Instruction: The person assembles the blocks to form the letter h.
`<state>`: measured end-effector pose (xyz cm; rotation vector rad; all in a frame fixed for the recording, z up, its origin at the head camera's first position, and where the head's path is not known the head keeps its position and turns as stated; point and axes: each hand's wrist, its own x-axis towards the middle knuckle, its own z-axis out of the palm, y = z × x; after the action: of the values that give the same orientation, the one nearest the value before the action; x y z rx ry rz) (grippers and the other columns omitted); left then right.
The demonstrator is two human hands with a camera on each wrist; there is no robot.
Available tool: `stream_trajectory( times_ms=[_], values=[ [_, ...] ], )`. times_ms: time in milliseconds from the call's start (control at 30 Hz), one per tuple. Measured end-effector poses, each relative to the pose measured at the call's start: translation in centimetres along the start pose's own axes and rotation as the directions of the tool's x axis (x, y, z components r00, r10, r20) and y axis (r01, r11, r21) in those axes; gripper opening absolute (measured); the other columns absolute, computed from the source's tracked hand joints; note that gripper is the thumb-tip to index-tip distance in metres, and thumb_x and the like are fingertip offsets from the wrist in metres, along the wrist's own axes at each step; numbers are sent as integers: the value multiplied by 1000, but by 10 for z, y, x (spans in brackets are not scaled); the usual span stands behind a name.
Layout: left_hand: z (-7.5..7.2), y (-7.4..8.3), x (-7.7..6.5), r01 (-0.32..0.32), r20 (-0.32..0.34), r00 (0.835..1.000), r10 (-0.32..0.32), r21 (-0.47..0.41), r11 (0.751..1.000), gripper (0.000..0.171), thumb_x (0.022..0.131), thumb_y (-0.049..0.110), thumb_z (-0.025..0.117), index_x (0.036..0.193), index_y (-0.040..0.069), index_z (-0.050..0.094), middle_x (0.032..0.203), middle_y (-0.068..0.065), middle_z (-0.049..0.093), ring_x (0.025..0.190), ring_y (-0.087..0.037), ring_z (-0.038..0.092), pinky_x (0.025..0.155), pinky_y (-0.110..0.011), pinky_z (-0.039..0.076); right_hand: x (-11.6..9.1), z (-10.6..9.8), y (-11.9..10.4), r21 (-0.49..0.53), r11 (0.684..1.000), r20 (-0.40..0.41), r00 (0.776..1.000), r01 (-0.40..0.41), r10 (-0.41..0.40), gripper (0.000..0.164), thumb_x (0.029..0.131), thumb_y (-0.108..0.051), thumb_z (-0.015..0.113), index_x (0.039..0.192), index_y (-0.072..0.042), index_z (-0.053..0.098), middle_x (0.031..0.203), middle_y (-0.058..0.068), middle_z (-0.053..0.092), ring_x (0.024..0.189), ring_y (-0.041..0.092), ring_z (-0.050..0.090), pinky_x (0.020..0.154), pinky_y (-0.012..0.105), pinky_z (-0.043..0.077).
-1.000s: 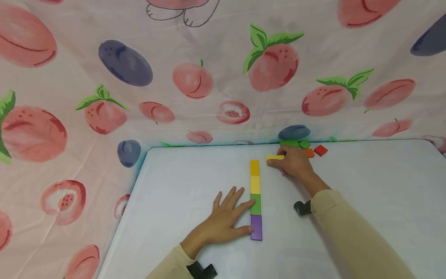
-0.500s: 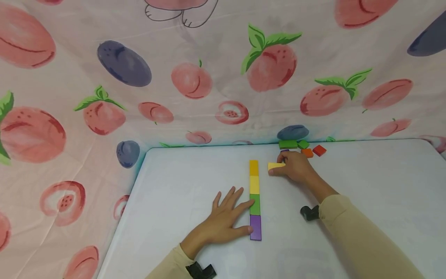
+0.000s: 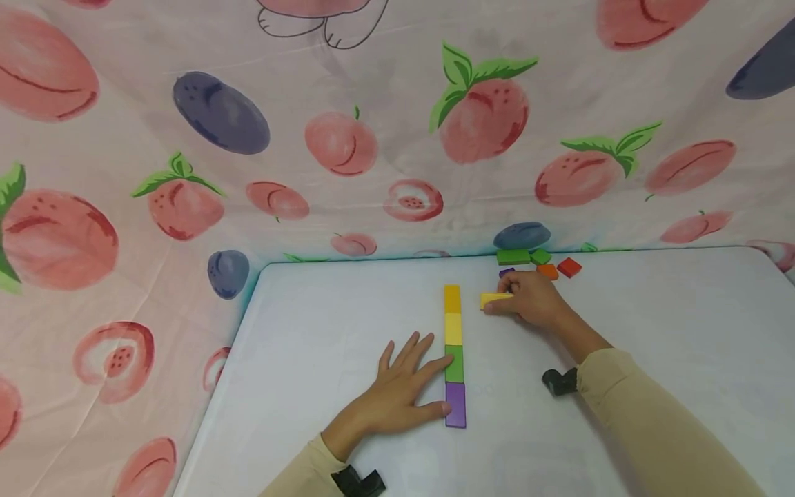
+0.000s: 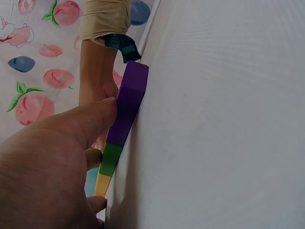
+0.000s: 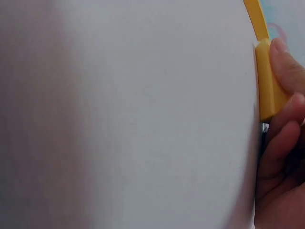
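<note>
Yellow block (image 5: 269,88) pinched, red block (image 3: 569,268) head-view only

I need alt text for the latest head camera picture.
A person's right hand holds a yellow block in a pinching grip, beside a four-block row on a white table. The left hand touches the row's green block and purple block; loose blocks lie near a fruit-patterned cloth.

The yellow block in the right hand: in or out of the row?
Out: white tabletop shows between the row and the yellow block the right hand pinches.
</note>
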<state>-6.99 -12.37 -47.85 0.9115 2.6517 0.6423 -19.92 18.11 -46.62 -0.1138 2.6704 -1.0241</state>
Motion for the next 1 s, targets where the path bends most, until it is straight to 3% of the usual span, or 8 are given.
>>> stream_trajectory(
  times_ms=[267, 600, 1000],
  values=[
    [0, 0, 0, 11, 9, 1000, -11, -9, 1000, 72, 97, 65, 52, 160, 36, 32, 174, -6, 8, 161, -29, -3, 121, -68, -5, -1, -5, 3, 39, 999, 53, 999, -6, 4, 51, 80, -50, 85, 107, -12, 64, 67, 3, 49, 58, 22, 59, 55, 29, 37],
    [1, -1, 1, 11, 9, 1000, -11, -1, 1000, 72, 97, 65, 51, 160, 36, 32, 174, -5, 7, 161, -30, -2, 121, -68, -4, -7, -4, 3, -43, 995, 41, 996, 85, -83, 42, 82, -48, 84, 93, -13, 62, 62, 2, 53, 55, 21, 55, 53, 28, 38],
    [-1, 0, 1, -5, 4, 1000, 5, 1, 1000, 73, 97, 63, 53, 160, 34, 33, 173, -8, 9, 161, -34, 0, 120, -70, -2, -39, -8, 6, 69, 990, 6, 993, 119, -120, 44, 88, -52, 76, 94, -11, 62, 63, 0, 46, 59, 19, 49, 54, 27, 37]
  ],
)
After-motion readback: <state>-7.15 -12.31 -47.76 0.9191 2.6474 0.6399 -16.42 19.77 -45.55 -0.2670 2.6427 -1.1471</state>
